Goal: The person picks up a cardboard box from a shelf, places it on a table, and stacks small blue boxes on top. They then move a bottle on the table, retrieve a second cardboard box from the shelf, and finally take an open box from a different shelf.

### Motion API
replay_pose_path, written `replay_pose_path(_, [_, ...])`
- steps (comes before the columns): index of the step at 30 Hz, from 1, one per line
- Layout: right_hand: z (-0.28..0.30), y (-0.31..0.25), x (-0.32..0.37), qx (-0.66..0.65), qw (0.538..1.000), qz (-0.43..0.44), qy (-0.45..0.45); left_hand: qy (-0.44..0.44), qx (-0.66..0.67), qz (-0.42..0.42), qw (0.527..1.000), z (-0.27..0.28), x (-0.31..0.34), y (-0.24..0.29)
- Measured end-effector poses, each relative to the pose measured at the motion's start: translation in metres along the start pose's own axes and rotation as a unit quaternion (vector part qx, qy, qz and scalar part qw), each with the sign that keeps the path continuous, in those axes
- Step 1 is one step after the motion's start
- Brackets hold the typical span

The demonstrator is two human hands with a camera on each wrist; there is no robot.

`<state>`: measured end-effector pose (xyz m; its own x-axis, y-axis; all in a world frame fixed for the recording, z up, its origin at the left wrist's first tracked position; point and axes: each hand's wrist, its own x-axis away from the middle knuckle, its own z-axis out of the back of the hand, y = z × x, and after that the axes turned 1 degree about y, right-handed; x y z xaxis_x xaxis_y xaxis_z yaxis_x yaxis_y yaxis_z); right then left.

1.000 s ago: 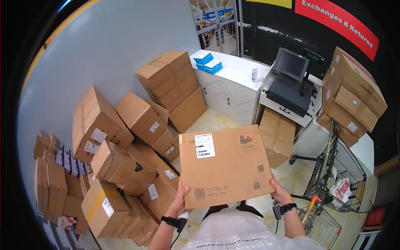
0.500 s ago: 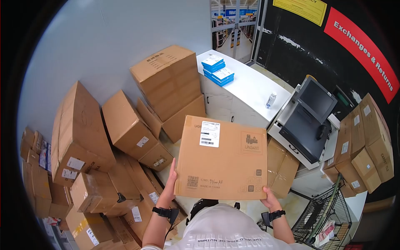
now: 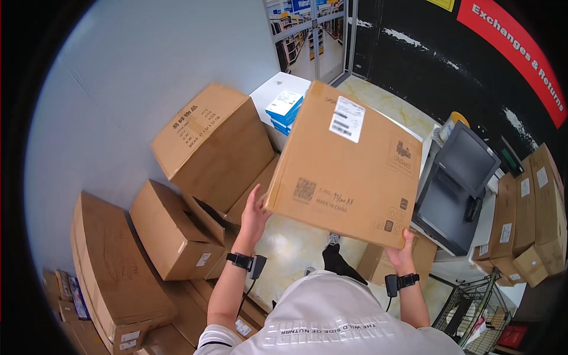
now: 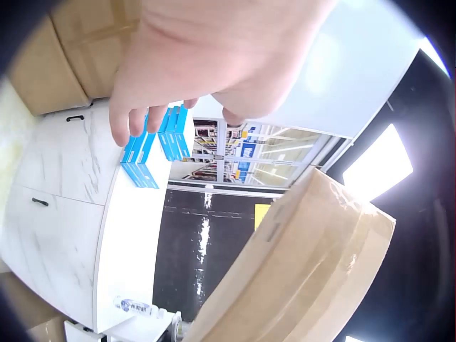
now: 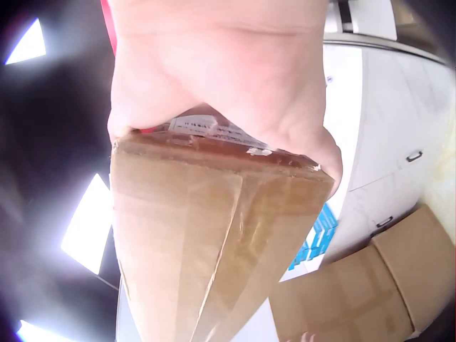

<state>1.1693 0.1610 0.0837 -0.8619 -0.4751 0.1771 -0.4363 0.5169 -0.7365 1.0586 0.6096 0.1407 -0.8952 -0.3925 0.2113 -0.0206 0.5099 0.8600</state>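
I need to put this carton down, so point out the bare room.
The counter is bare between the blue boxes and bottle; so is the floor between left hand and shoe. Cartons crowd the grey wall.

Yellow sign (image 3: 442,4) — cut off above | label (image 3: 347,119) print — too small, perhaps blurred

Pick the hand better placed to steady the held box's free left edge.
Left, probably: the left hand is open beside that edge, while the right hand grips the box at lower right.
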Motion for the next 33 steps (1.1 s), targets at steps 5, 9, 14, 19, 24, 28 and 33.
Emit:
replay_pose_path(5, [-0.027,-0.029,-0.126,-0.086,0.996,0.026,0.012,0.080,-0.022,0.109,0.991,0.005,-0.113,-0.022])
replay_pose_path(9, [-0.039,-0.056,-0.221,-0.108,0.992,0.061,0.023,0.113,-0.035,0.171,0.978,-0.005,-0.189,-0.035])
replay_pose_path(14, [-0.033,-0.094,-0.299,-0.135,0.990,0.039,0.026,0.174,-0.121,0.104,0.972,-0.048,-0.248,-0.016])
replay_pose_path(19, [-0.019,-0.093,-0.367,-0.086,0.987,0.056,0.122,0.256,-0.277,0.024,0.926,-0.041,-0.362,0.013])
replay_pose_path(24, [0.012,-0.089,-0.392,-0.062,0.973,0.053,0.216,0.308,-0.385,0.020,0.870,-0.070,-0.424,0.053])
replay_pose_path(28, [0.009,-0.085,-0.386,-0.052,0.964,0.057,0.255,0.285,-0.443,-0.030,0.849,-0.058,-0.471,0.081])
replay_pose_path(33, [-0.016,-0.084,-0.377,-0.041,0.952,0.062,0.297,0.387,-0.254,0.025,0.886,-0.035,-0.490,0.050])
